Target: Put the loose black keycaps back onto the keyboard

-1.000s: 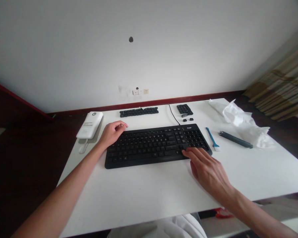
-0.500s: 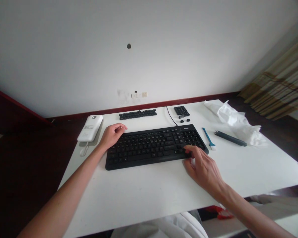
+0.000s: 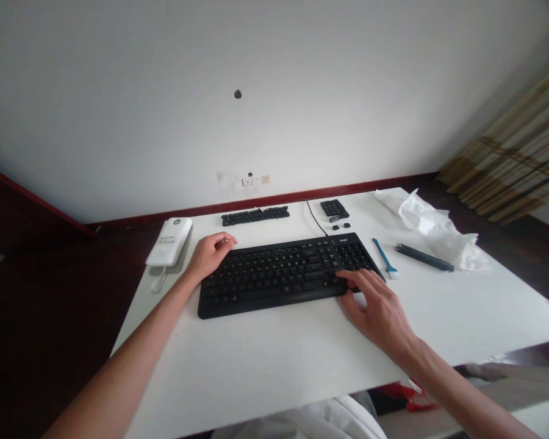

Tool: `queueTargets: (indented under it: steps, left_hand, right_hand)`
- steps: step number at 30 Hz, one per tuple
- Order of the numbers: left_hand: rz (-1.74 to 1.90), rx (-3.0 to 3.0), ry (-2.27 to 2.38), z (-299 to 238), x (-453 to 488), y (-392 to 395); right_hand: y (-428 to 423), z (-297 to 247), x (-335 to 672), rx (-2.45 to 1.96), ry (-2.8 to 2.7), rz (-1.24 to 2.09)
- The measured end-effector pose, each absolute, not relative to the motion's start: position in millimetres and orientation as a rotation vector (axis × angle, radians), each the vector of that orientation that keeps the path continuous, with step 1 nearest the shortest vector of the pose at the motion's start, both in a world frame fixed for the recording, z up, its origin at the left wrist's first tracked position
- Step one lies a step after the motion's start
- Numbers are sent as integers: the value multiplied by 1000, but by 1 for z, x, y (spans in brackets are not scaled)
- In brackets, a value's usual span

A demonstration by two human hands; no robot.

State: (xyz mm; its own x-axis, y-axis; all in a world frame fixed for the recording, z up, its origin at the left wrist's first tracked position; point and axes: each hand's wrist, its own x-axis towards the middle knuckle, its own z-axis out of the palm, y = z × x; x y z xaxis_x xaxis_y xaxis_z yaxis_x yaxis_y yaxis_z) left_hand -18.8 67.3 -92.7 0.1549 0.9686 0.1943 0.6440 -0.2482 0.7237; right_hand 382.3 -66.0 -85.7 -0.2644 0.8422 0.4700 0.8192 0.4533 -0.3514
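A black keyboard (image 3: 274, 277) lies on the white table (image 3: 256, 366) in front of me. My left hand (image 3: 211, 251) is at its far left corner, fingers curled over the edge, holding that end. At the right part of the keyboard is my right hand (image 3: 370, 296). Its index finger is stretched onto the arrow keys, and the thumb is apart near the front edge; I see nothing held in it. The other fingers of this hand are partly hidden. Some key sockets under the right fingers cannot be made out.
Behind the keyboard lie a strip of keycaps (image 3: 255, 216), a keycap block (image 3: 334, 208) and two loose keycaps (image 3: 346, 225). At right are a blue brush (image 3: 385, 259), a dark grey bar-shaped object (image 3: 424, 257) and crumpled white wrapping (image 3: 432, 219). A white device (image 3: 169, 241) stands at left.
The view has tilted slightly, so everything sits a little lower. Both hands stay at the keyboard; the right index finger has straightened a little over the arrow keys.
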Motion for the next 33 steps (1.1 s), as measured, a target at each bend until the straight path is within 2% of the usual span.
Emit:
queueTargets:
  steps: [12, 25, 33]
  left_hand:
    - [911, 1973, 1515, -93, -19, 67]
    - [887, 1994, 1509, -94, -20, 68]
    - [888, 1999, 1501, -92, -19, 66]
  right_hand:
    - [-56, -82, 390, -1394, -2058, 156]
    - [-26, -52, 397, -1224, -2388, 354]
    - [-27, -52, 396, -1383, -2302, 353]
